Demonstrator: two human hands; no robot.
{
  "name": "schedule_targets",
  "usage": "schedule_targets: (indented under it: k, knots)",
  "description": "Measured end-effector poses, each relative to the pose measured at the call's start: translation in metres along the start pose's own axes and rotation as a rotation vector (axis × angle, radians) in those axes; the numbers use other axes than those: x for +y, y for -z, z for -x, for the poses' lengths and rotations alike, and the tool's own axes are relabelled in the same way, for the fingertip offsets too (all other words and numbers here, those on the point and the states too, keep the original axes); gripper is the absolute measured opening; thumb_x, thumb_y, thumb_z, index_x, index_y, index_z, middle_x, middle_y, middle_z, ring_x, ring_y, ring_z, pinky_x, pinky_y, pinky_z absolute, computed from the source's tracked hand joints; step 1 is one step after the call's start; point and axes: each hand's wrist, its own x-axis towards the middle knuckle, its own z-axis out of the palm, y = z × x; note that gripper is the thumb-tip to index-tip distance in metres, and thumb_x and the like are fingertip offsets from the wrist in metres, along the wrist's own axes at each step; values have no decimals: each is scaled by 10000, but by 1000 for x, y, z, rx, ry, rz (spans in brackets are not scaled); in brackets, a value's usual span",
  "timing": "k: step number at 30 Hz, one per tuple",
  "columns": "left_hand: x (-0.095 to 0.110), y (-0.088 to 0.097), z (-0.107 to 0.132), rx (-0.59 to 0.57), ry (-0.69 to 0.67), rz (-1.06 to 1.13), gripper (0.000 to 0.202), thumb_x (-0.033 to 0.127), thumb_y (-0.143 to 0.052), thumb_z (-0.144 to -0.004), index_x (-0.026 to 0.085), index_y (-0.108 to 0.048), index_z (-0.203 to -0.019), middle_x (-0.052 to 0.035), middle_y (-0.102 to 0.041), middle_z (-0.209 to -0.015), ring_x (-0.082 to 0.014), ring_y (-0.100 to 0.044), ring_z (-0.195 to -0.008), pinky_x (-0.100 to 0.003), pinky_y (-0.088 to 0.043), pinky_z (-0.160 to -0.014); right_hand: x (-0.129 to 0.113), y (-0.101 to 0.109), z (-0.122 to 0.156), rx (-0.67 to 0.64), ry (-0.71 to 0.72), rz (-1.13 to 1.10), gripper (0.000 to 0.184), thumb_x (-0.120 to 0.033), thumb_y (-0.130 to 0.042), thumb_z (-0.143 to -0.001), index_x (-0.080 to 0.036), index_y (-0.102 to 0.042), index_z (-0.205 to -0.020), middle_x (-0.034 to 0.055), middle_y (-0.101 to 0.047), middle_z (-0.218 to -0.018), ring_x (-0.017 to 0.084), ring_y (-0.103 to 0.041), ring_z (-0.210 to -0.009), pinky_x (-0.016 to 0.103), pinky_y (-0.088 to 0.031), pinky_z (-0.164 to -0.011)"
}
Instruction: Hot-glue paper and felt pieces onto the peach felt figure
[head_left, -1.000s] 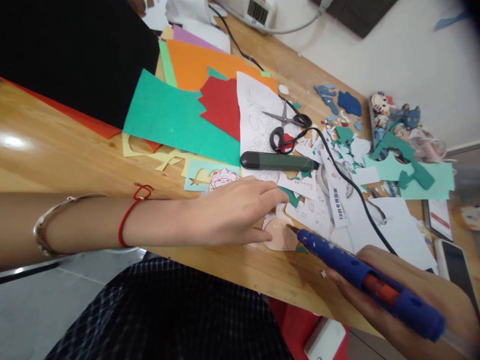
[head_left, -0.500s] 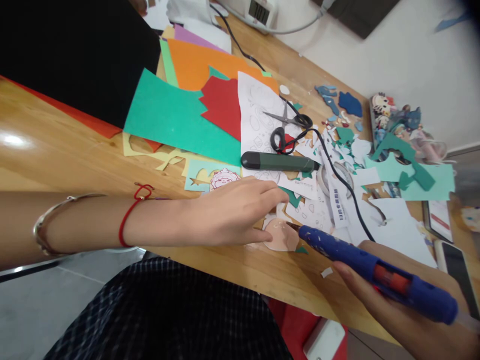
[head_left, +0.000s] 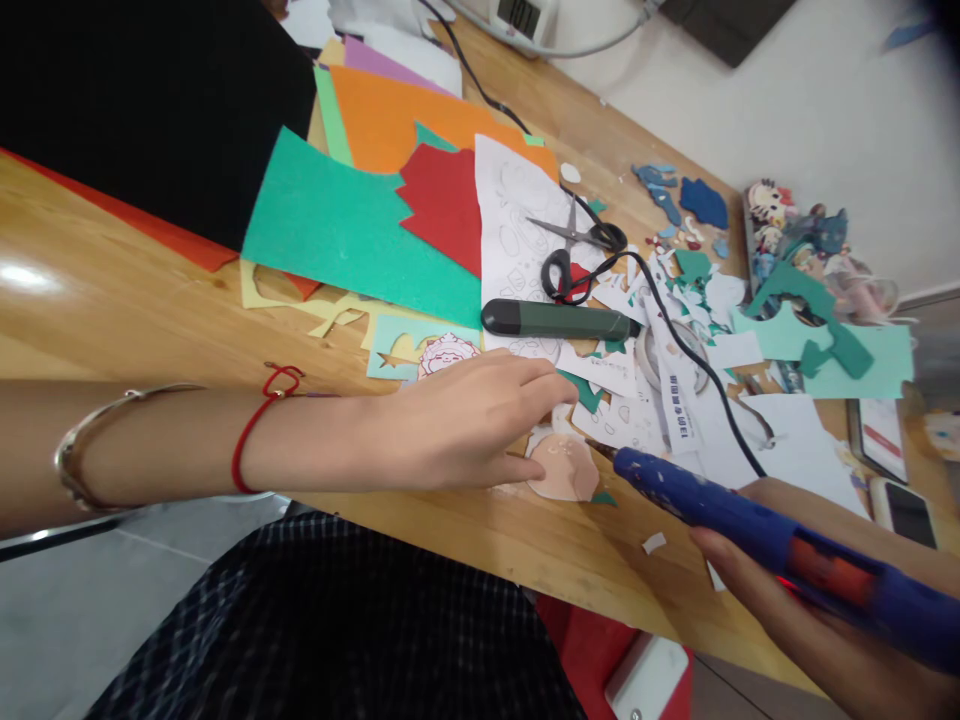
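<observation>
My right hand (head_left: 817,590) is wrapped around a blue hot glue gun (head_left: 697,500) with an orange-red window in its body. The dark nozzle points left and sits just off the right edge of a pale pink cut-out piece (head_left: 566,470). Clear dabs, apparently glue, show on the piece near its top. My left hand (head_left: 480,420) reaches in from the left, thumb at the piece's left edge and fingers curved over its upper side, holding it on the wooden table (head_left: 465,520). Some fingertips are hidden under the hand.
Behind my hands lie a dark green pen-shaped tool (head_left: 559,320), scissors (head_left: 574,240) and a printed sheet (head_left: 517,200). Green felt (head_left: 360,230) and black sheets (head_left: 150,110) spread left. A black cord (head_left: 697,365) crosses paper scraps. Phones (head_left: 904,510) lie at the right.
The glue gun and my right hand have moved right and slightly down, drawing the nozzle away from the dabs on the pink piece. My left hand stays in place.
</observation>
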Motion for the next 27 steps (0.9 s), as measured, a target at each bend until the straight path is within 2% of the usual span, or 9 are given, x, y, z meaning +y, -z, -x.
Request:
schedule_targets:
  k: [4, 8, 14, 21, 27]
  knots:
    - [1, 0, 0, 14, 10, 12, 488, 286, -697, -751, 122, -481, -1157, -77, -585, -1084, -211, -553, -982, -283, -414, -818, -8, 4, 0, -134, 33, 23, 273, -527, -515, -782, -262, -555, -728, -44, -531, -513, 100, -468, -365, 223, -339, -312]
    - [0, -2, 0, 19, 11, 27, 465, 285, -687, -759, 118, -490, -1146, -74, -593, -1062, -203, -562, -963, -281, -420, -811, -16, -2, 1, -184, -9, -63, 309, -531, -540, -778, -244, -528, -666, -42, -532, -532, 95, -494, -416, 204, -400, -367]
    - [0, -2, 0, 44, -13, 14, 479, 320, -671, -775, 109, -486, -1163, -91, -596, -1076, -216, -566, -966, -292, -426, -801, -21, -8, -1, -177, -82, -105, 383, -583, -474, -795, -236, -548, -651, -21, -544, -550, 110, -510, -441, 218, -429, -391]
    - [0, -1, 0, 33, -7, 11, 501, 332, -678, -771, 107, -479, -1172, -100, -591, -1090, -220, -565, -967, -298, -429, -807, -18, -7, -2, -226, -44, -81, 325, -497, -508, -801, -244, -483, -599, -54, -480, -480, 96, -479, -375, 203, -424, -334]
    - [-1, 2, 1, -29, -11, 14, 447, 309, -636, -804, 112, -468, -1168, -108, -585, -1103, -220, -551, -993, -302, -425, -826, -9, -8, 2, -181, 23, -78, 307, -471, -513, -815, -235, -482, -621, -37, -502, -497, 105, -498, -377, 207, -406, -287]
